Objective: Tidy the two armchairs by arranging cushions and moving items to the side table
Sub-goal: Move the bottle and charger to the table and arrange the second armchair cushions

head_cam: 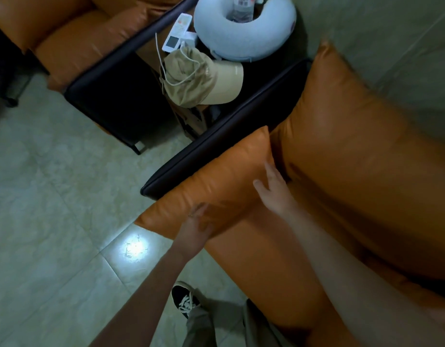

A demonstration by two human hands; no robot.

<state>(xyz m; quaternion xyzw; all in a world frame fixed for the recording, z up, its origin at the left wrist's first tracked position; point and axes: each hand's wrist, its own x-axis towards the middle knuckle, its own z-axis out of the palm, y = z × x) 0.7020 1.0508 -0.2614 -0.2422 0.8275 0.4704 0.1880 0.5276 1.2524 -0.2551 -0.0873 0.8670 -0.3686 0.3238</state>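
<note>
Pressing both palms on the orange cushion (211,181) at mid-frame, you seat it against the dark armrest (216,144). Your left hand (196,221) steadies its near edge; your right hand (274,189) lies flat, fingers spread, gripping nothing. Cap (203,78), neck pillow (244,33) and remote (177,31) already crowd the side table (151,50) at upper centre.

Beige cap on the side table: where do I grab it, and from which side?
Take the beige cap by its stiff brim, coming from the near armchair's side, where the brim juts out. The soft crown lies crumpled under a white cord that could snag, and the neck pillow crowds the far side.
</note>
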